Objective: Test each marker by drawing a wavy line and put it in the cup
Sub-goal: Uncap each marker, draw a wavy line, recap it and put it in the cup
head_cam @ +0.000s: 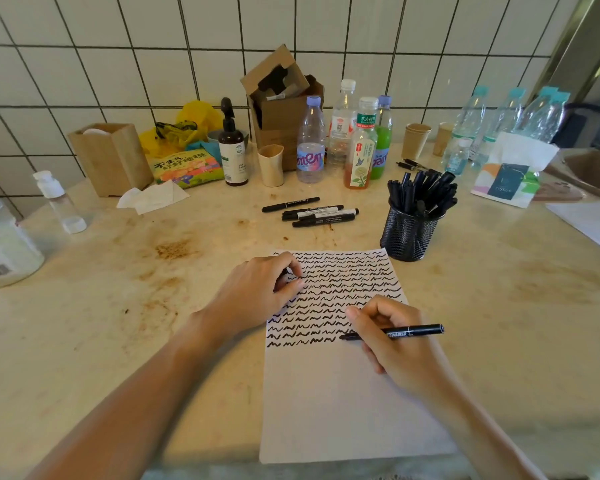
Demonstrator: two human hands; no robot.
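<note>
A white sheet of paper lies on the table, its upper half filled with rows of black wavy lines. My right hand grips a black marker, tip pointing left and touching the paper at the end of the lowest row. My left hand rests on the paper's left edge with curled fingers that seem to pinch a small dark thing, perhaps the cap. A black mesh cup holding several black markers stands beyond the paper's top right corner. Several loose black markers lie on the table behind the paper.
Bottles, paper cups, a cardboard box, a brown pump bottle, a wooden holder and a snack bag crowd the back by the tiled wall. A clear jar sits at the far left, a tissue pack at the right.
</note>
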